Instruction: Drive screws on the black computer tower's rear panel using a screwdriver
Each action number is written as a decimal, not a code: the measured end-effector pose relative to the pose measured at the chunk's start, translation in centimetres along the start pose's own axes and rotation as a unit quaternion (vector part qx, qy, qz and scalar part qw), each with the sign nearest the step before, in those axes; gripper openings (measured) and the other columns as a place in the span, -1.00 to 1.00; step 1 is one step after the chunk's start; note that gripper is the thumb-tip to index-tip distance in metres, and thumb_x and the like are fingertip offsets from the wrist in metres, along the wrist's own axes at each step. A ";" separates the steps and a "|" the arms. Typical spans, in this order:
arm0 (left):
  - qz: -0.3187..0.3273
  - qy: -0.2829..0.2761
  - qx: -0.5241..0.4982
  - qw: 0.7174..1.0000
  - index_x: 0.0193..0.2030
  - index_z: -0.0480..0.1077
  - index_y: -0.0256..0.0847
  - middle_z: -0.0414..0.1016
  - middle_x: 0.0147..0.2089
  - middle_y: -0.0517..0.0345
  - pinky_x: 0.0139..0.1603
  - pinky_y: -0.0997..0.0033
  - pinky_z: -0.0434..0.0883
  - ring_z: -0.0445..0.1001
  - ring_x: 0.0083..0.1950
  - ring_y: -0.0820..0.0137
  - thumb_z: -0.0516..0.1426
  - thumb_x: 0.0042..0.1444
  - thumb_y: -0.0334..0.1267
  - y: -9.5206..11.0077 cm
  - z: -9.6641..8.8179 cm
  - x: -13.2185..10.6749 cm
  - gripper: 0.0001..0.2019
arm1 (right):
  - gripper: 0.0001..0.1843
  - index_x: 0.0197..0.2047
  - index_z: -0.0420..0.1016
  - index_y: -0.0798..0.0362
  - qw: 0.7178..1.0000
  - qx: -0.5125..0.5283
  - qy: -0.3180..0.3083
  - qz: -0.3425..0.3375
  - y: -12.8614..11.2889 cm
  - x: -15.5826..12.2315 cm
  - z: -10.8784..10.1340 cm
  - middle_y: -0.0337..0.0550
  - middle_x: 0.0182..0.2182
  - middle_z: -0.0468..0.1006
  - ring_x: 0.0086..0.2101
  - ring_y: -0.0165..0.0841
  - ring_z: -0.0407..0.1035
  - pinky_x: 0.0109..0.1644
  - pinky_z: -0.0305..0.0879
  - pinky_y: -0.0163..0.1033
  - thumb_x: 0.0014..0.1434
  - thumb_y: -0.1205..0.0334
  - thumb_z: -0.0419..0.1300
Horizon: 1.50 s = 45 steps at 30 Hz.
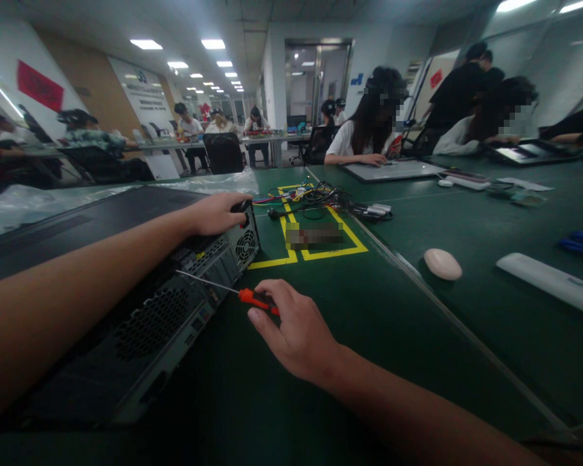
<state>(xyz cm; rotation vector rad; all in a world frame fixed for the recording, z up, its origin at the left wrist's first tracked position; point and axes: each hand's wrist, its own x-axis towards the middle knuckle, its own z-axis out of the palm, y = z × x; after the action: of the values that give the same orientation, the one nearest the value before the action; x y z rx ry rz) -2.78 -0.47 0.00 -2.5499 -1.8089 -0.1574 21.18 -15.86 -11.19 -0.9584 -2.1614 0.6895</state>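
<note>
A black desktop computer case lies on its side on the green table, its vented rear panel facing me. My left hand rests curled over the case's far top corner, gripping it. My right hand is closed round the red handle of a screwdriver. The screwdriver's thin metal shaft points left, with its tip at the case's rear panel near the ports.
A bundle of coloured cables lies beyond a yellow-taped rectangle. A pale oval object and a white bar sit to the right. Crumpled plastic wrap lies at left. Several other people work at tables behind.
</note>
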 end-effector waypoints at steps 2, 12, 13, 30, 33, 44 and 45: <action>0.001 0.002 -0.001 1.000 0.57 0.34 -0.10 0.50 0.54 0.06 0.59 0.14 0.31 0.46 0.52 0.09 0.03 0.15 0.02 -0.1 0.0 0.1 -0.19 | -0.71 0.21 0.44 0.00 1.000 0.003 -0.002 0.003 0.0 0.0 0.1 -0.01 0.06 0.62 -0.02 -0.13 0.54 0.04 0.40 -0.01 0.48 0.15 0.22; -0.004 0.000 0.002 1.000 0.57 0.32 -0.20 0.48 0.55 -0.02 0.59 0.12 0.31 0.45 0.53 0.06 0.02 0.15 0.02 0.1 0.0 0.0 -0.16 | -0.80 0.13 0.43 -0.02 1.000 -0.006 -0.004 -0.005 0.2 0.1 0.1 -0.07 -0.04 0.59 -0.13 -0.21 0.52 -0.05 0.35 -0.06 0.47 0.30 0.17; -0.004 0.000 0.006 1.000 0.58 0.31 -0.19 0.47 0.56 -0.01 0.60 0.14 0.29 0.44 0.53 0.08 0.01 0.16 0.03 0.1 0.0 0.0 -0.16 | -0.80 0.13 0.43 -0.02 1.000 -0.006 -0.004 -0.007 0.3 0.1 0.1 -0.07 -0.04 0.59 -0.13 -0.21 0.52 -0.05 0.36 -0.06 0.48 0.30 0.17; 0.001 -0.003 -0.012 1.000 0.58 0.32 -0.17 0.46 0.57 -0.05 0.59 0.06 0.31 0.45 0.52 0.01 0.04 0.14 0.03 -0.1 0.0 0.0 -0.16 | -0.80 0.15 0.44 -0.02 1.000 0.000 -0.011 -0.001 0.3 0.1 0.1 -0.09 -0.03 0.59 -0.12 -0.22 0.52 -0.07 0.34 -0.08 0.50 0.27 0.18; -0.002 -0.002 -0.010 1.000 0.57 0.33 -0.15 0.48 0.55 -0.02 0.58 0.04 0.32 0.47 0.50 0.00 0.04 0.14 0.03 -0.1 -0.1 0.0 -0.16 | -0.79 0.15 0.45 -0.02 1.000 -0.003 -0.011 0.003 0.1 0.1 0.0 -0.09 -0.03 0.59 -0.14 -0.23 0.52 -0.09 0.33 -0.10 0.49 0.29 0.18; -0.006 -0.005 -0.007 1.000 0.59 0.30 -0.27 0.45 0.57 -0.09 0.59 0.11 0.30 0.43 0.55 0.04 0.03 0.14 0.00 0.3 -0.1 0.0 -0.14 | -0.77 0.19 0.47 -0.01 1.000 0.001 -0.001 0.001 0.3 0.2 0.1 -0.05 0.01 0.61 -0.08 -0.18 0.53 -0.02 0.36 -0.04 0.51 0.21 0.17; -0.009 -0.006 -0.007 1.000 0.59 0.30 -0.25 0.45 0.57 -0.07 0.59 0.11 0.31 0.44 0.54 0.04 0.03 0.14 0.00 0.3 -0.1 -0.1 -0.14 | -0.76 0.19 0.47 -0.01 1.000 -0.001 0.001 0.000 0.4 0.1 0.2 -0.05 0.01 0.61 -0.09 -0.18 0.53 -0.03 0.36 -0.04 0.52 0.20 0.17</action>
<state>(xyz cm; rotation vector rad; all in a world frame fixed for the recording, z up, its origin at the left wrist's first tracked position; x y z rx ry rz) -2.52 -0.65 0.11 -2.5493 -1.8428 -0.1545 21.12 -15.58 -11.50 -0.9594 -2.1602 0.6866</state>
